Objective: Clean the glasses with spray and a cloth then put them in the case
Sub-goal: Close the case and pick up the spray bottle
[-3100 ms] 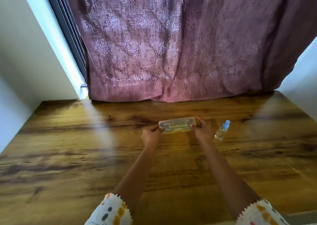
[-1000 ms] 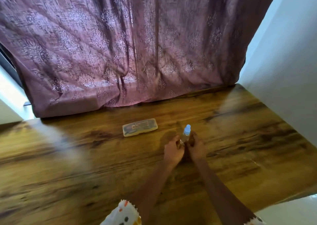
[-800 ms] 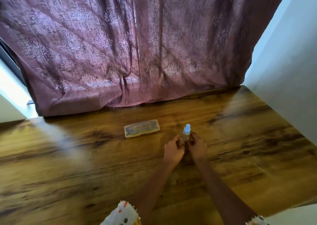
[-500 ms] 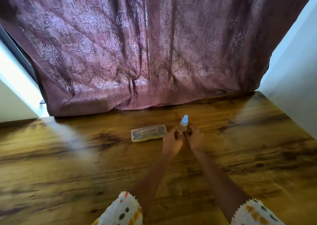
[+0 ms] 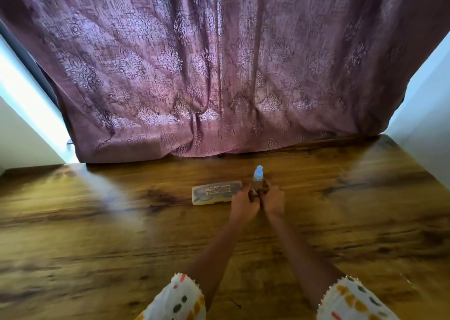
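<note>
A small clear spray bottle (image 5: 257, 182) with a pale blue cap stands upright on the wooden table (image 5: 97, 234). My left hand (image 5: 243, 201) and my right hand (image 5: 274, 197) both grip its lower body from either side. Just left of the bottle lies a closed, translucent glasses case (image 5: 215, 192) with printed lettering; dark glasses show faintly through its lid. No cloth is in sight.
A purple patterned curtain (image 5: 219, 76) hangs along the table's far edge. White walls (image 5: 428, 115) close in on the right and left. My patterned sleeves (image 5: 177, 300) show at the bottom.
Three seconds ago both hands held the case; they then moved to the spray bottle and stood it upright. Over the last second the bottle shifted closer to the case.
</note>
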